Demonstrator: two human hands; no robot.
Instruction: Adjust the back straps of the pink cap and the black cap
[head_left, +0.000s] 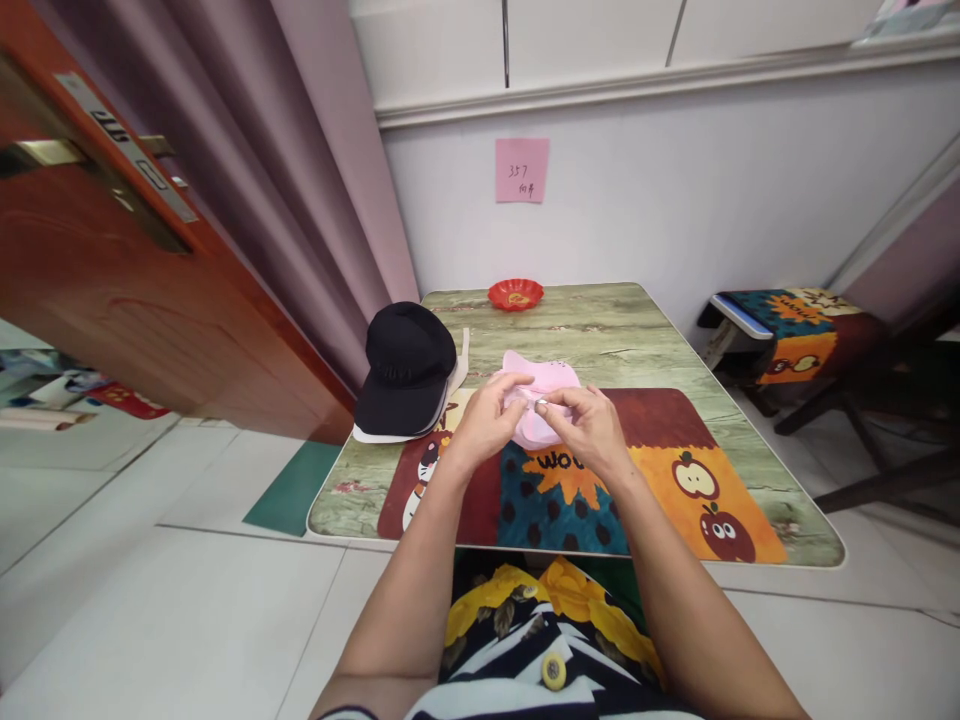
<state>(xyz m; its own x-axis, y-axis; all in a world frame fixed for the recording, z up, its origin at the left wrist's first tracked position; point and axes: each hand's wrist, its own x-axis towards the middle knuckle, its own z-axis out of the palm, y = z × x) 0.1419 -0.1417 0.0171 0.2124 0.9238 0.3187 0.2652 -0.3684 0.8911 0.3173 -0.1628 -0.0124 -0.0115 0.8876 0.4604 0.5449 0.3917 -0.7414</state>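
Observation:
A small pink cap [547,374], partly covered by my fingers, rests on the patterned mat in front of me. My left hand [495,412] pinches it from the left, with thumb and forefinger pressed to its middle. From the other side my right hand [585,415] grips the same middle part, its thumb and fingers drawn together close to the left fingertips. A small pale piece between the fingertips is too small to make out. To the left, a black cap [409,365] lies on top of one or more pale caps [459,372], with a light strap sticking out.
A red scalloped dish [516,294] stands at the far edge of the green wood-look table [600,310]. The colourful mat [675,425] covers its near part. A pink note [522,170] is on the wall. At left are a curtain and a wooden door [150,270]; a stool [795,320] is right.

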